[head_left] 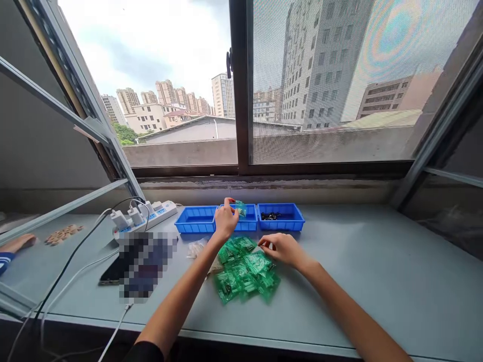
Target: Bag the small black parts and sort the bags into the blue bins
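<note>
My left hand (225, 221) is over the middle blue bin (247, 226), its fingers closed on a small green plastic bag (240, 208). My right hand (283, 248) hovers at the right edge of a pile of green plastic bags (245, 266), thumb and fingertips pinched together. Whether something small and dark sits between those fingertips is hard to make out. Small dark parts (270, 216) lie in the right blue bin (298, 217). To the left stands another blue bin (196, 229) in the same row.
Small clear bags (196, 248) lie left of the pile. A white power strip (162, 213) with plugs and cables, and phones (116, 266) partly blurred out, are at the left. Beyond the metal frame, another person's hand (22, 242) is near small tan pieces (62, 234).
</note>
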Motion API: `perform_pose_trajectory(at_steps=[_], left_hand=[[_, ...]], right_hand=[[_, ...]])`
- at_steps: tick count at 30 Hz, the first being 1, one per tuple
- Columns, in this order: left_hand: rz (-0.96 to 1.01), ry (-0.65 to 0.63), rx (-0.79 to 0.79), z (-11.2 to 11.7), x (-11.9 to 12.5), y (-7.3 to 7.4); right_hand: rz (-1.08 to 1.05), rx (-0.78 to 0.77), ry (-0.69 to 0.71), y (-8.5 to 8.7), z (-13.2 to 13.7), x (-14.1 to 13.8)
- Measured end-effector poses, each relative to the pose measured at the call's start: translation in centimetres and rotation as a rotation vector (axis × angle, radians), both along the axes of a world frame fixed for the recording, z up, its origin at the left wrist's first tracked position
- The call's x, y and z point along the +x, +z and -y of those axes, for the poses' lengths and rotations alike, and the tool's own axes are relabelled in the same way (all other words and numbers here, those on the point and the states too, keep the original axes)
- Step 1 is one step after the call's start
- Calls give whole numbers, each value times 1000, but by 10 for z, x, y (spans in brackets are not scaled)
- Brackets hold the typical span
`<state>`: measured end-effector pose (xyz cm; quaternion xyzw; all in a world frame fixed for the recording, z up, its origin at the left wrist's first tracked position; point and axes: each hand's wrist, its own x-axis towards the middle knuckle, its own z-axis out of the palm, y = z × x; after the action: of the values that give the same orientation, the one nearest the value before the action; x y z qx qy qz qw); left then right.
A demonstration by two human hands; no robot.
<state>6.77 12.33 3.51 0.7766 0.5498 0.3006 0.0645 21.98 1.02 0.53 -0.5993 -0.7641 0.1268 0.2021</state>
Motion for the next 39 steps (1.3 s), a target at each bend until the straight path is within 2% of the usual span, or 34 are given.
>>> perform_pose_trajectory(at_steps=[5, 9, 12, 16, 18, 22, 26, 30, 35, 39], left_hand=[[-157, -90, -53, 1, 14, -8], [-201, -147, -39, 1, 11, -17], [-211, -219, -29, -1, 0, -12], [-224, -461, 74, 7, -17, 1], [-278, -556, 92, 15, -24, 2], [-447, -614, 0, 31, -31, -12], [-517, -583, -22, 36, -35, -26], [-477, -571, -23, 36, -32, -27], [-358, -658, 14, 41, -26, -26], [-159, -689, -30, 42, -25, -26]], right_hand=[[2, -1, 2, 0, -2, 1], [7, -2, 3, -2, -3, 1], [18, -19, -5, -4, -3, 2], [15, -27, -12, -8, -3, 3], [24, -12, -6, -11, -4, 3], [41, -12, -11, -17, -5, 3], [6, -31, -21, -19, -5, 4], [-1, 1, -8, -19, -4, 5], [-35, 88, -25, -21, -5, 7], [-76, 188, -52, -23, -6, 10]])
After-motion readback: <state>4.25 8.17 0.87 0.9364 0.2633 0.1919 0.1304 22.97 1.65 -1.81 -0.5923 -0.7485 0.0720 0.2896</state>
